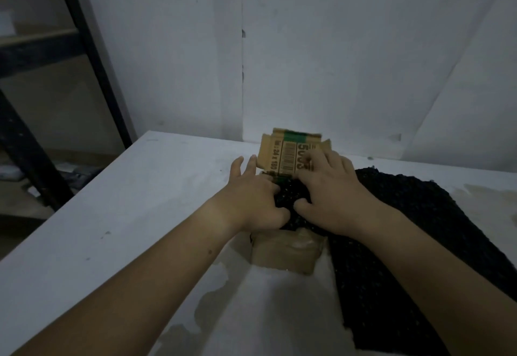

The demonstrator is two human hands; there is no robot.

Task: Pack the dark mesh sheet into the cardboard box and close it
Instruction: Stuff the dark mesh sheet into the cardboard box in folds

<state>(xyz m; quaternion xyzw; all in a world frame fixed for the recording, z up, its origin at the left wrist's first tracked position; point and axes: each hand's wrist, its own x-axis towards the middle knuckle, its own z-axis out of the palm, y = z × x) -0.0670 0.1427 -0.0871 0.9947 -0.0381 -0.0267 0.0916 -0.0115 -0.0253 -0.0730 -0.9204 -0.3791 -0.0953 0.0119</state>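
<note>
A small cardboard box (282, 255) stands on the white table, its printed lid flap (285, 157) with a barcode and a green stripe raised at the far side. The dark mesh sheet (405, 216) is partly stuffed into the box mouth, while the rest trails out to the right across the table. My left hand (251, 196) presses on the bunched mesh at the box's left side, fingers partly spread. My right hand (327, 196) pushes down on the mesh from the right, its fingertips against the lid flap. The inside of the box is hidden by both hands.
The white table (126, 216) has worn, peeling patches near its front. A white papered wall (335, 62) rises just behind the box. A dark metal shelf frame (84, 48) stands beyond the table's left edge.
</note>
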